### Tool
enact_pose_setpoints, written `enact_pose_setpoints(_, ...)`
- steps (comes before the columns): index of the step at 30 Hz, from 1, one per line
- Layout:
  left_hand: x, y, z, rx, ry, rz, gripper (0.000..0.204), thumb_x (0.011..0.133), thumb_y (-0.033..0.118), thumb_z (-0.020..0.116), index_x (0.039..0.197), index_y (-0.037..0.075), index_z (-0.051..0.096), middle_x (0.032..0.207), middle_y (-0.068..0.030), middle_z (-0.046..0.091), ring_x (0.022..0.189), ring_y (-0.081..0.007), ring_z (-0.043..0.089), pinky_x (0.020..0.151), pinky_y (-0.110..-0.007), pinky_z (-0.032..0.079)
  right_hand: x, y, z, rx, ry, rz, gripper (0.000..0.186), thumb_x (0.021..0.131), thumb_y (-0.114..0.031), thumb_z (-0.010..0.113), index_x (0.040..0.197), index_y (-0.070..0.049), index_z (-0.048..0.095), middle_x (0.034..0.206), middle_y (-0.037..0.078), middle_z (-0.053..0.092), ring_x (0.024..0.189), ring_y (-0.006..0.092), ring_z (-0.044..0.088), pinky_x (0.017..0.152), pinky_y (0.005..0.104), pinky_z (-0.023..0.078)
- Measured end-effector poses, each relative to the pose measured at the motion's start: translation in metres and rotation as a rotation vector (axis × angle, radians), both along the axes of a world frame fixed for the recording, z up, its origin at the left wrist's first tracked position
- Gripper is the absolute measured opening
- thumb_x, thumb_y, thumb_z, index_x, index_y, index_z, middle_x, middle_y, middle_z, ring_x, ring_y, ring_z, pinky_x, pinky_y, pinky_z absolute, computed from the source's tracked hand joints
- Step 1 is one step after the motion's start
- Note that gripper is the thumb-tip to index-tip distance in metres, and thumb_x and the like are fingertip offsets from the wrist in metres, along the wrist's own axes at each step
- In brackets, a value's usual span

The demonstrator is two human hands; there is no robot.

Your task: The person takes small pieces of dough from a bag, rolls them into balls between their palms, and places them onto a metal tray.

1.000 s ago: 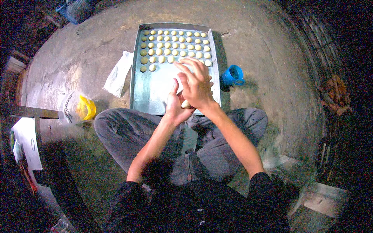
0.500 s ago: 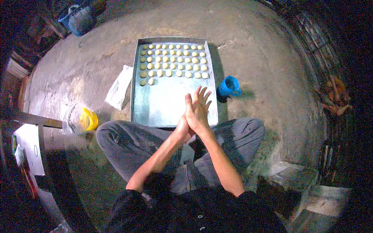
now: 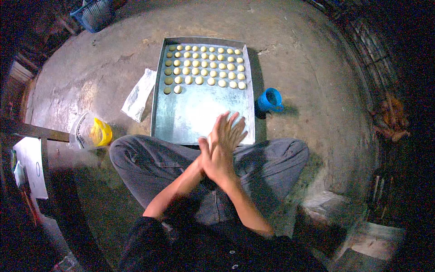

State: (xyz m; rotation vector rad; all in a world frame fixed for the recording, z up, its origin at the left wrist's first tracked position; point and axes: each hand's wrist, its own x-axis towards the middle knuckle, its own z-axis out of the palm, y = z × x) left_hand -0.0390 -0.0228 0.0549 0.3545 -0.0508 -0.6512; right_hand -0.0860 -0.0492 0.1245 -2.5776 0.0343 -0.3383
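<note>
My palms are pressed together just over the near edge of a shallow metal tray (image 3: 181, 122). My right hand (image 3: 219, 158) lies on top, its fingers stretched out and its thumb apart. Beneath and partly covered by it is my left hand (image 3: 238, 131), its straight fingers showing beyond the right ones and smeared by motion. Whatever may lie between the palms is hidden. In the tray's far half sit several rows of small, round, pale yellow dough balls (image 3: 195, 71), with two alone in the nearest row.
A blue mug (image 3: 272, 99) stands right of the tray. To the left are a white plastic bag (image 3: 138, 96) and a clear tub (image 3: 82, 130) with something yellow (image 3: 103, 131) in it. A blue basket (image 3: 94, 17) stands far left. My crossed legs (image 3: 149, 161) border the tray's near side.
My hands have slid against each other: the right hand has come nearer to me and left, while the left hand's fingers have moved forward past it. The view has shifted slightly.
</note>
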Motion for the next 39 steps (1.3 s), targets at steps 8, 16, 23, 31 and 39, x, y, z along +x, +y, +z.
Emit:
enact_pose_setpoints(8,-0.025,-0.038,-0.051,-0.381,-0.031,-0.085,0.083,0.100,0.067,0.023,0.159,0.009,0.018,0.167,-0.0074,0.016,0.152,-0.0301,0.020,0.123,-0.052,0.015,0.028,-0.034,-0.003,0.243,0.058,-0.238,0.078,0.101,-0.059,0.035,0.159,-0.010,0.018,0.164,0.023,0.014,0.150,0.0489,0.006,0.117,0.0672,0.001)
enact_pose_setpoints(16,-0.008,-0.032,0.003,-0.060,-0.037,-0.017,0.071,0.104,0.058,0.021,0.160,0.015,0.015,0.166,-0.0091,0.017,0.153,-0.0274,0.016,0.124,-0.045,0.016,0.001,-0.044,-0.020,0.119,0.062,-0.069,0.065,0.107,-0.045,0.031,0.159,-0.006,0.020,0.164,0.022,0.016,0.152,0.0445,0.002,0.120,0.0580,0.000)
enact_pose_setpoints(23,-0.022,-0.040,-0.017,-0.045,0.097,-0.004,0.074,0.103,0.062,0.025,0.159,0.015,0.021,0.165,-0.0099,0.023,0.151,-0.0289,0.024,0.121,-0.050,0.022,-0.010,-0.027,0.004,0.204,0.102,-0.027,0.068,0.105,-0.040,0.043,0.156,-0.001,0.022,0.162,0.028,0.017,0.148,0.0508,0.013,0.120,0.0576,0.010)
enact_pose_setpoints(31,-0.020,-0.032,-0.010,0.155,-0.036,-0.110,0.081,0.099,0.068,0.028,0.160,0.018,0.016,0.165,-0.0064,0.022,0.151,-0.0279,0.021,0.121,-0.048,0.024,0.013,-0.061,-0.015,0.142,0.223,-0.113,0.079,0.104,-0.053,0.035,0.158,-0.001,0.011,0.163,0.029,0.008,0.150,0.0488,0.001,0.121,0.0576,0.002)
enact_pose_setpoints(39,0.000,0.000,0.046,-0.201,0.150,-0.192,0.092,0.094,0.075,0.033,0.157,0.010,0.023,0.157,-0.0173,0.036,0.140,-0.0322,0.044,0.118,-0.048,0.033,0.034,-0.061,0.023,0.258,-0.115,0.160,0.091,0.098,-0.067,0.030,0.158,0.000,0.015,0.164,0.022,0.019,0.151,0.0480,0.007,0.119,0.0622,-0.001)
